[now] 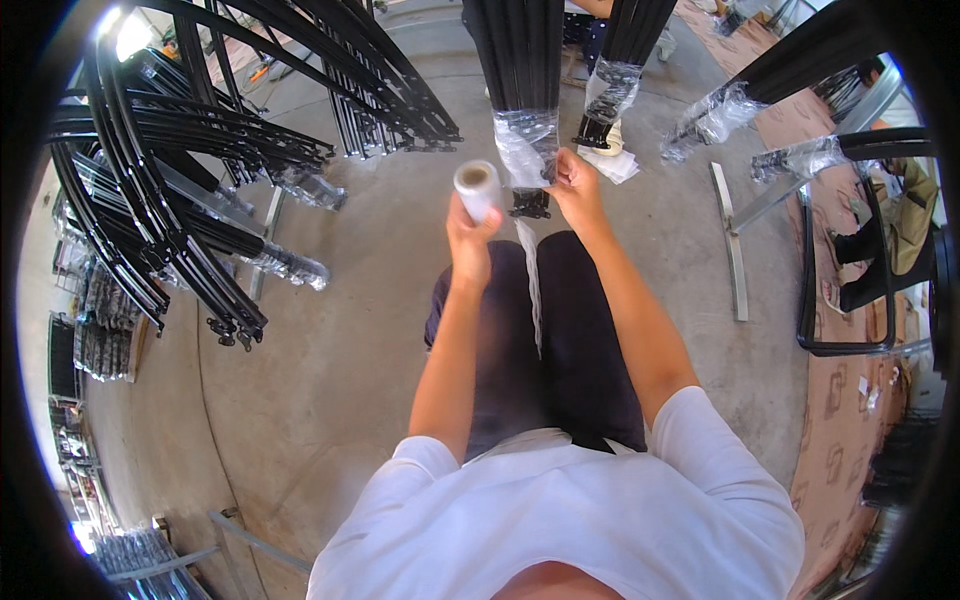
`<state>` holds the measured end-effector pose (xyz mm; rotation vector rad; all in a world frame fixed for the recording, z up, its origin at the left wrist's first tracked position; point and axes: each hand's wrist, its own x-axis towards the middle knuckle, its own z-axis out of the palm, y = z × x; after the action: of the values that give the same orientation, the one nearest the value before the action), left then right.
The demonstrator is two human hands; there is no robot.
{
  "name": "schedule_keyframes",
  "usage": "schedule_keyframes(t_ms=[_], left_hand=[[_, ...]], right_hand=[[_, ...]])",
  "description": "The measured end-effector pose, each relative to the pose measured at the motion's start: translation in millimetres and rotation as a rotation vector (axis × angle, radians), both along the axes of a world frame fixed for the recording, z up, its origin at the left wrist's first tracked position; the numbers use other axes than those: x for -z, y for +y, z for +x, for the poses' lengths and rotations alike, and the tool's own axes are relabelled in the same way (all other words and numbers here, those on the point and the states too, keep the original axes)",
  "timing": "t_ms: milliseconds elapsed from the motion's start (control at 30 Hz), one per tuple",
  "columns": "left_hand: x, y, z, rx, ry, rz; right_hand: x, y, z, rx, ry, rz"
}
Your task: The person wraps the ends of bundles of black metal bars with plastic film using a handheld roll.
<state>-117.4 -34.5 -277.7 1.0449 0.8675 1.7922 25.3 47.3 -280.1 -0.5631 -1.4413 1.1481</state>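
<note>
My left hand [468, 232] is closed around the lower part of a roll of clear stretch film [478, 192], its cardboard core facing up. Straight ahead, a bundle of black metal tubes [513, 60] slopes down toward me, with film wrap [526, 140] around its near end. Dark bracket ends [530, 204] stick out below the wrap. At the wrap's right edge, the fingers of my right hand [577, 190] are pinched together; film seems to be between them, though the fingertips partly hide it. A twisted strip of film [533, 290] hangs from the bundle's end over my lap.
More black tube bundles [180, 200] hang at the left, some film-wrapped. Another wrapped bundle [612, 95] stands right of mine, near a person's shoe [607, 140]. A metal stand [732, 240] sits on the concrete floor at right. Farther right are a black frame [850, 348] and cardboard sheeting [835, 410].
</note>
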Motion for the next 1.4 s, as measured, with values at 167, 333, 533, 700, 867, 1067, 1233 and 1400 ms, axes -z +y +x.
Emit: schedule_keyframes(t_ms=[167,333,533,700,867,1067,1233,1400], left_hand=[[12.7,-20.9,24.8,-0.246,0.172,0.034],[12.9,-32.6,44.8,-0.294,0.262,0.008],[21.3,-39.0,28.6,-0.077,0.387,0.172],[-21.3,-0.7,19.6,0.097,0.144,0.116],[-32.7,45.9,16.6,0.536,0.191,0.130],[-28.5,43.9,30.8,0.474,0.154,0.191],[-51.9,18.0,36.7,0.284,0.429,0.274],[-51.9,15.6,35.3,0.163,0.679,0.146]], right_hand=[[-2.3,-50.2,-19.1,0.362,-0.037,-0.056],[-8.0,-109.0,-29.6,0.317,-0.173,0.198],[-30.2,-110.6,-34.2,0.493,-0.272,-0.011],[-29.0,-114.8,-15.1,0.600,-0.311,0.110],[-43.7,-116.8,7.4,0.539,-0.332,0.047],[-44.6,-74.6,47.7,0.452,-0.122,-0.093],[-48.3,-56.8,52.5,0.315,-0.162,-0.142],[-52.4,-55.8,54.4,0.180,-0.117,-0.164]])
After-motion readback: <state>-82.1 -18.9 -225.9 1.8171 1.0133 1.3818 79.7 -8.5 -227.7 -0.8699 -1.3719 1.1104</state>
